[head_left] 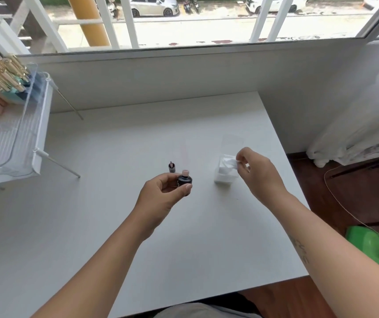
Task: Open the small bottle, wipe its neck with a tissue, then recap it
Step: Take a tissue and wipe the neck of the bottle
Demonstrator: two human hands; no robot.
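Observation:
My left hand (161, 193) holds a small dark bottle (184, 180) above the middle of the white table (115, 226); its pinkish neck is bare and points away from me. The bottle's dark cap (171, 167) stands on the table just beyond my left fingers, with its brush stem pointing up. To the right, a clear box of white tissues (224, 173) sits on the table with its lid tipped back. My right hand (256, 173) is over that box, its fingertips pinching a white tissue (231, 162) that sticks out of the top.
A clear plastic tray (12, 138) rests on a white raised shelf at the left, with gold-capped items (7, 74) behind it. A wall and window run along the back. The table's right edge drops to a wooden floor, where a green stool (376, 246) stands near a white curtain (356, 125).

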